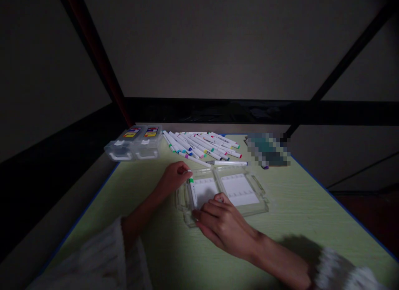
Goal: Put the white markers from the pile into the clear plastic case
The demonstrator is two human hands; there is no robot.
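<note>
A white marker [193, 190] with a green band lies lengthwise over the left side of an open clear plastic case [253, 213]. My left hand [174, 176] pinches its far end between thumb and fingertips. At the near end, my right hand [222, 225] has its fingers curled around the marker's tip, and the thumb is partly hidden. White inserts with rows of marks show in both halves of the case, such as the right insert [239, 189]. Part of the left half is covered by my right hand and its shadow.
Many loose white markers [199, 146] with coloured ends are heaped behind the case. Two closed clear cases [149, 147] with labels stand at the back left. A pixelated flat object [267, 149] lies at the back right of the pale green table [299, 198].
</note>
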